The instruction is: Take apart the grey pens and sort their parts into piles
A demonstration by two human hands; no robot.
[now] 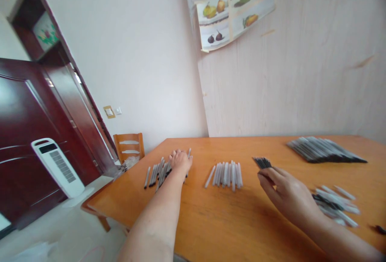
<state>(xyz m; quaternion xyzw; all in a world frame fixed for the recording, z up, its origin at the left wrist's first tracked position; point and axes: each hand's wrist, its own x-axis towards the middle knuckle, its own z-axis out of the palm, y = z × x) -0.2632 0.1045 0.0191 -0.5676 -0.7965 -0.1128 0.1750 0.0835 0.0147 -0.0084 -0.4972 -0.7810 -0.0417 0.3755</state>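
My left hand [180, 160] lies palm down over a row of grey tubes with black ends [161, 173] on the left of the table. Its fingers are spread and their tips are partly hidden; one tube pokes out beside the thumb. My right hand [282, 187] is closed around a bundle of thin black sticks [262, 162], their dark tips pointing away to the left. Between the hands, pale translucent tubes [224, 174] lie side by side in a loose row. Near my right wrist is a mixed heap of clear and black pieces [336, 203].
A large fanned stack of grey tubes with black ends [324, 149] lies at the back right of the wooden table [193, 230]. A small dark piece [380, 230] sits at the right edge. A wooden chair [129, 145] and a white tower appliance [58, 167] stand to the left.
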